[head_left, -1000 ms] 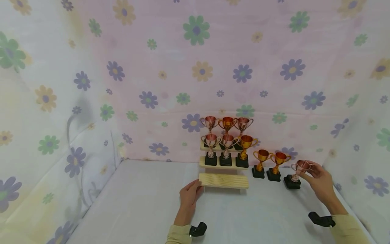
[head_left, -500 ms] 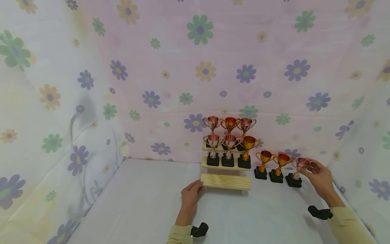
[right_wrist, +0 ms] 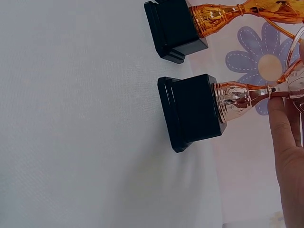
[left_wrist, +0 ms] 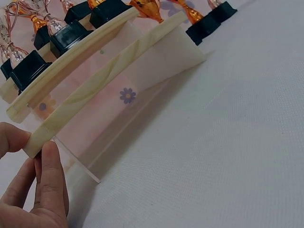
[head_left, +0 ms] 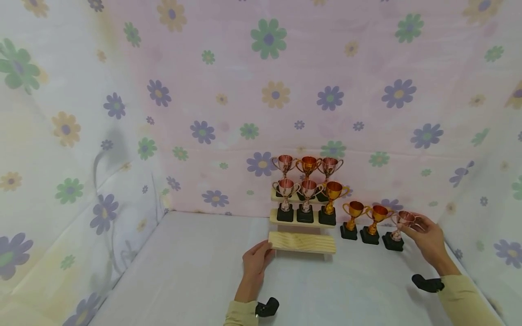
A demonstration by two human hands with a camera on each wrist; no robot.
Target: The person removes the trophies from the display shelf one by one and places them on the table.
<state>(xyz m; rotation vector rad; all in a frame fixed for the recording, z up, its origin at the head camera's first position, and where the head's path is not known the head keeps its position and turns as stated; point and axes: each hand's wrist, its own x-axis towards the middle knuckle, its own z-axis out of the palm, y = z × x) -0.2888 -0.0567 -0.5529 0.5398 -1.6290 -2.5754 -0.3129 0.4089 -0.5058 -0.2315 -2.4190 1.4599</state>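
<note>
My left hand (head_left: pixel 254 261) pinches the left end of the lowest wooden step (head_left: pixel 302 242) of a three-tier display stand, thumb above and fingers below in the left wrist view. At the far right, my right hand (head_left: pixel 427 236) holds a rose-gold trophy cup (head_left: pixel 405 219) by its bowl and stem. Its black base (right_wrist: pixel 194 110) is upright and close over the white cloth. Beside it stand a gold trophy (head_left: pixel 378 213) and, further left, another gold trophy (head_left: pixel 354 209). The lowest step bears nothing.
The middle step (head_left: pixel 302 225) carries three trophies, one of them a gold trophy (head_left: pixel 332 192) at its right end. Three more stand on the top step behind. A flowered curtain (head_left: pixel 228 90) closes off the back and sides of the white-covered table (head_left: pixel 183 271).
The rose-gold trophy has become more upright and moved slightly nearer the gold trophies, with the right hand still on it. The left hand keeps its place on the step; the head view shifted slightly.
</note>
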